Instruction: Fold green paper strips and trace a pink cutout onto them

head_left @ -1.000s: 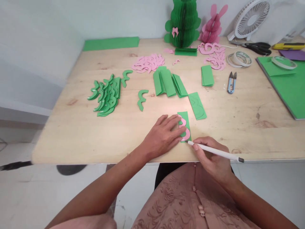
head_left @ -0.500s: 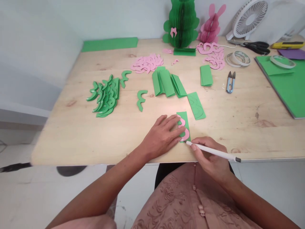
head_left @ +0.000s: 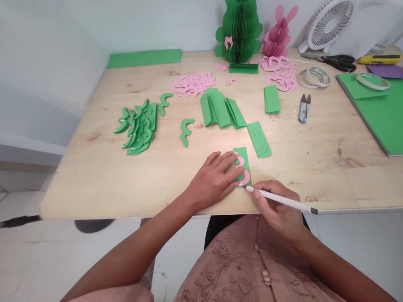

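Pink paper cutout (head_left: pixel 246 178) lies on a green paper strip (head_left: pixel 241 151) near the front edge of the table (head_left: pixel 126 188).
Left hand (head_left: pixel 212 179), open and flat, rests on the cutout; right hand (head_left: pixel 280 213) grips a white pen (head_left: pixel 285 200), tip at the cutout's lower end.

on the pale wooden counter (head_left: pixel 292 176) lie a small green paper rectangle (head_left: pixel 246 161), piled-up curvy green paper shapes (head_left: pixel 141 132) and piled-up curvy pink paper shapes (head_left: pixel 195 83).
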Tool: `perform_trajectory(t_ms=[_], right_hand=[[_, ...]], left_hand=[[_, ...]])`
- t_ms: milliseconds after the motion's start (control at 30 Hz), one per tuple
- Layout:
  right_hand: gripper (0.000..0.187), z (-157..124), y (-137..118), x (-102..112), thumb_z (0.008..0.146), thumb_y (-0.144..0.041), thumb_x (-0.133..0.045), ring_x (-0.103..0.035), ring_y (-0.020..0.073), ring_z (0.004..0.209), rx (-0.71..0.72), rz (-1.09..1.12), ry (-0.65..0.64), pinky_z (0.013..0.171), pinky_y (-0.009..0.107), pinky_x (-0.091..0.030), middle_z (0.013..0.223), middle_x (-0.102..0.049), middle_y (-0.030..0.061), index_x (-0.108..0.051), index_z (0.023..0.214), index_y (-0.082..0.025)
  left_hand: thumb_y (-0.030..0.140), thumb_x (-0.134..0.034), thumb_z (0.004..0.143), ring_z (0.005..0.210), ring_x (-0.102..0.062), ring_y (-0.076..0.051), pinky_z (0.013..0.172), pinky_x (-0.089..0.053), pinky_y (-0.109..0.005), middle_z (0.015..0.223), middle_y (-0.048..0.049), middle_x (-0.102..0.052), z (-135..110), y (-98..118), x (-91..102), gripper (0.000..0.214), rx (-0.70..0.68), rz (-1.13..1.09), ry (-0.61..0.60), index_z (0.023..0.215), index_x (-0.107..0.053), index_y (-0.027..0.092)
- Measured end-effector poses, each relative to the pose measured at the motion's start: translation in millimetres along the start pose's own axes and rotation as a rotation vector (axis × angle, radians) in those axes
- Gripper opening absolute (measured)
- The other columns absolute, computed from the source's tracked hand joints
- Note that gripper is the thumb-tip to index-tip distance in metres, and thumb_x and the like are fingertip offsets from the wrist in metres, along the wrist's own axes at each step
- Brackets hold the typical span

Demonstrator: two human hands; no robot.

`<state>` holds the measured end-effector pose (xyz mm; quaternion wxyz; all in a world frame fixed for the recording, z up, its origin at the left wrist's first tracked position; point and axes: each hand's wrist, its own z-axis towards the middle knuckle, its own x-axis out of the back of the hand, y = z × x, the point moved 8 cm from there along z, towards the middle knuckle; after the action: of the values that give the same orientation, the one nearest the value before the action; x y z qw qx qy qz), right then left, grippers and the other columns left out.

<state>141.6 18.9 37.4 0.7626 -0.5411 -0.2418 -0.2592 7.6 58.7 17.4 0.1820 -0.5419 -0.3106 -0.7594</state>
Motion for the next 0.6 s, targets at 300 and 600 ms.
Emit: perform_trajectory(t_ms=[300,600], right_hand=[[0.006,0.6,-0.2,3.0,0.085,-0.021,-0.058,-0.065,0.0141,0.065,-0.006,-0.010,0.017,0.058,0.025,-0.049,0.073,-0.070,-0.0011,-0.063,0.082,-0.021],[0.006,0.5,1.2,4.5,0.084,-0.021,-0.058,-0.064,0.0141,0.064,-0.016,-0.021,0.029,0.058,0.025,-0.049,0.072,-0.070,-0.0013,-0.063,0.081,-0.022]], left_hand=[[0.027,-0.043,0.096,0.133,-0.040,-0.024,0.108,-0.032,-0.046,0.134,-0.0111,-0.052,-0.1,0.0,-0.9,0.025,0.003,-0.001,-0.015,0.117,-0.057,0.024],[0.026,-0.042,0.096,0.133,-0.041,-0.024,0.108,-0.031,-0.046,0.134,-0.0114,-0.052,0.0,0.5,-1.1,0.026,0.001,0.002,-0.020,0.117,-0.057,0.023]])
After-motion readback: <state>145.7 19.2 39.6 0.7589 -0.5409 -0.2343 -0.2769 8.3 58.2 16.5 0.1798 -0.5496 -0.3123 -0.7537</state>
